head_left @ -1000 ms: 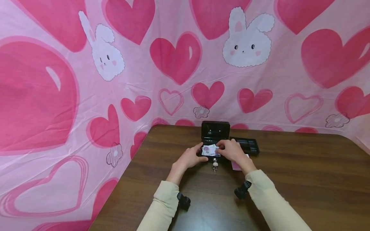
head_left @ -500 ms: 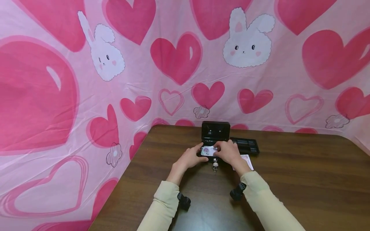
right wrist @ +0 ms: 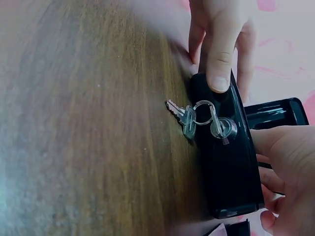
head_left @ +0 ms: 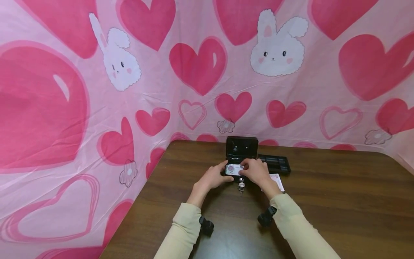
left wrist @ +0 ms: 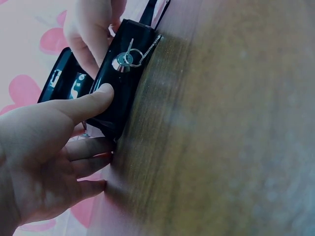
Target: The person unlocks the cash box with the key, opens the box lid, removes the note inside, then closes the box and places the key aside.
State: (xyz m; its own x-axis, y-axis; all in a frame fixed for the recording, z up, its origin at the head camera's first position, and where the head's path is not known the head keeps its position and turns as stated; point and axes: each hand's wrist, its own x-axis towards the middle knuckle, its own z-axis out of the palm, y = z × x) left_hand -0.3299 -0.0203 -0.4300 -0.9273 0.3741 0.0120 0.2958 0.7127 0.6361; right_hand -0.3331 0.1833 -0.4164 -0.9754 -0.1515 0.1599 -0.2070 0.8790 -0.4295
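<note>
A small black cash box [head_left: 242, 146] stands with its lid up. White and purple banknotes [head_left: 233, 169] lie in its bottom part. My left hand [head_left: 213, 177] grips the box's left end; the left wrist view shows the thumb [left wrist: 105, 91] on the front wall and the other fingers around the side. My right hand [head_left: 256, 171] pinches the right end of the banknotes inside the box, its fingertips partly hidden by the front wall in the right wrist view. From the lock [right wrist: 224, 129] on the front, a key [right wrist: 183, 117] hangs on a ring.
Right of the box, a black compartment tray [head_left: 279, 164] lies on the brown wooden table [head_left: 336, 201]. More banknotes [head_left: 277, 181] lie on the table, partly behind my right wrist. A pink cloth [head_left: 194, 28] with hearts and rabbits rises behind the table.
My right hand has shifted slightly left and lowered the banknotes, which lie flatter and neater inside the box. The notes by the right wrist show more. My left hand has stayed put.
</note>
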